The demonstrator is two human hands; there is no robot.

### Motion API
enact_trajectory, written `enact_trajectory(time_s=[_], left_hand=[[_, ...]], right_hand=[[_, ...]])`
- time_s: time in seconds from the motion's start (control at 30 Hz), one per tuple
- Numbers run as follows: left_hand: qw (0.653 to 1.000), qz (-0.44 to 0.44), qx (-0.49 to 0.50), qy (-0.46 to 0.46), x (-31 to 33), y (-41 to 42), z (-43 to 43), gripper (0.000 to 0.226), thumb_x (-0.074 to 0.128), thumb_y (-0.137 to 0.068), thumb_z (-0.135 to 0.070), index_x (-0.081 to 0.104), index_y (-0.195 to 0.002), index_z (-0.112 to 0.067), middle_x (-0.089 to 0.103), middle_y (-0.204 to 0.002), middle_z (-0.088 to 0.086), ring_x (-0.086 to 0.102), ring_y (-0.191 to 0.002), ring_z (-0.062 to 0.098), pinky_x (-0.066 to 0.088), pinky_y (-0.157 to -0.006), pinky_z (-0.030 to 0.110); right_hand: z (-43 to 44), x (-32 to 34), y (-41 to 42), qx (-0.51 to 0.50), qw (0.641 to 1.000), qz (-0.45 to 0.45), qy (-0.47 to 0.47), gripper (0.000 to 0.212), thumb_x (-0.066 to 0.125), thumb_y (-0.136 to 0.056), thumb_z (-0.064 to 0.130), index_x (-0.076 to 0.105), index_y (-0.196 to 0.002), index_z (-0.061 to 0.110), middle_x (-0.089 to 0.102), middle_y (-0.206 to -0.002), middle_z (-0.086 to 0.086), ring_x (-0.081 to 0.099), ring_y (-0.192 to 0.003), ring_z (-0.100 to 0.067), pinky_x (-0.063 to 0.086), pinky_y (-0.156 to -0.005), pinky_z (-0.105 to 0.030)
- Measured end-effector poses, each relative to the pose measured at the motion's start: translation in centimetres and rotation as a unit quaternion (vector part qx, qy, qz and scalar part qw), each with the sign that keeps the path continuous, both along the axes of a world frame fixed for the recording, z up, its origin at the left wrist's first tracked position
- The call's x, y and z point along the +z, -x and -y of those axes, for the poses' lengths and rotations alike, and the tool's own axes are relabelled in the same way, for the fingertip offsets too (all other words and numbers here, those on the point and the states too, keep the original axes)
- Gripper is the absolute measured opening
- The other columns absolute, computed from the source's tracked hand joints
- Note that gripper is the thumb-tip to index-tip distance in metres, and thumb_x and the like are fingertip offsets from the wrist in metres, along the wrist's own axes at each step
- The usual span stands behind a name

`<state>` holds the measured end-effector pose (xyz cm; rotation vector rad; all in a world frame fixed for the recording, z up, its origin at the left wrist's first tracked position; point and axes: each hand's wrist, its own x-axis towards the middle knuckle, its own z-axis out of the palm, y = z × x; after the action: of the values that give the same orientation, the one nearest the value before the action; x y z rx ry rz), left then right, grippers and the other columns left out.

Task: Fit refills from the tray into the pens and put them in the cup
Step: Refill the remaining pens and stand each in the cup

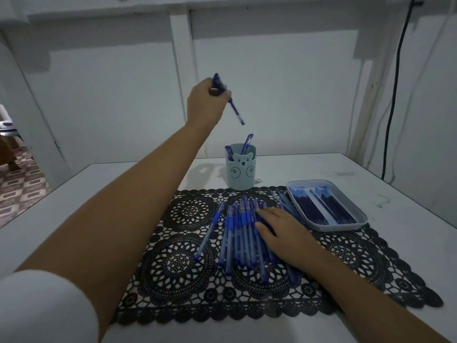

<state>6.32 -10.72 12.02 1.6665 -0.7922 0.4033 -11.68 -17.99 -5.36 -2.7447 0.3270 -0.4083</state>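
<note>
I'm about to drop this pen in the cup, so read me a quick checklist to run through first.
1. Left hand grips the pen: ok, curled round its upper end.
2. Pen tip points down: ok, though tilted.
3. Tip over the cup mouth: cannot tell from one view.
4. Cup upright with room: ok, only two pens inside.
5. Refill fitted in the held pen: cannot tell.
6. Right hand clear of the cup: ok, resting on the loose pens.
</note>
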Motion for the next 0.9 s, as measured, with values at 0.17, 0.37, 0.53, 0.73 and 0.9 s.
enact_trajectory(time_s=[0.17,0.37,0.53,0.73,0.9], left_hand=[[0.985,-0.009,0.075,-0.158,-2.8,-2.2,2.7,0.006,0.061,-0.08,-0.026,0.056,-0.079,-0.023,0.061,-0.077,-0.006,0.06,-0.086,0.02,0.048,-0.084,0.036],[0.95,-0.026,0.055,-0.305,-5.5,-2.5,2.9,0.026,0.058,-0.085,-0.036,0.061,-0.105,-0.019,0.061,-0.106,0.005,0.055,-0.106,0.026,0.04,-0.096,0.044],[0.976,-0.037,0.028,-0.212,-5.5,-0.7,0.7,0.045,0.046,-0.093,-0.037,0.044,-0.132,-0.015,0.052,-0.126,0.008,0.05,-0.112,0.022,0.039,-0.096,0.034],[0.955,0.017,0.07,-0.288,-9.5,2.7,-5.8,0.026,0.043,-0.095,-0.03,0.055,-0.112,-0.015,0.058,-0.1,0.0,0.053,-0.085,0.014,0.04,-0.073,0.027],[0.834,-0.001,0.056,-0.549,-14.2,4.8,-9.2,0.033,0.044,-0.09,-0.049,0.053,-0.094,-0.018,0.055,-0.092,-0.004,0.054,-0.083,0.012,0.047,-0.073,0.028]], right_hand=[[0.0,-0.1,0.1,0.004,1.0,0.017,0.008,0.048,0.033,-0.098,0.037,0.033,-0.142,0.019,0.036,-0.145,0.001,0.03,-0.132,-0.011,0.02,-0.108,-0.022],[0.2,-0.4,0.0,0.007,1.0,0.021,0.014,0.047,0.033,-0.098,0.038,0.033,-0.142,0.02,0.036,-0.145,0.001,0.031,-0.132,-0.012,0.022,-0.109,-0.024],[0.2,-0.4,0.0,0.01,1.0,0.021,0.015,0.048,0.033,-0.098,0.039,0.033,-0.142,0.02,0.036,-0.145,0.001,0.03,-0.132,-0.012,0.022,-0.11,-0.025],[0.1,-0.2,0.1,0.011,1.0,0.021,0.02,0.047,0.033,-0.098,0.038,0.033,-0.142,0.02,0.037,-0.144,0.001,0.031,-0.131,-0.012,0.022,-0.108,-0.023],[0.1,-0.1,0.1,0.015,0.999,0.023,0.025,0.047,0.033,-0.098,0.037,0.034,-0.141,0.019,0.04,-0.142,0.001,0.035,-0.129,-0.012,0.025,-0.106,-0.023]])
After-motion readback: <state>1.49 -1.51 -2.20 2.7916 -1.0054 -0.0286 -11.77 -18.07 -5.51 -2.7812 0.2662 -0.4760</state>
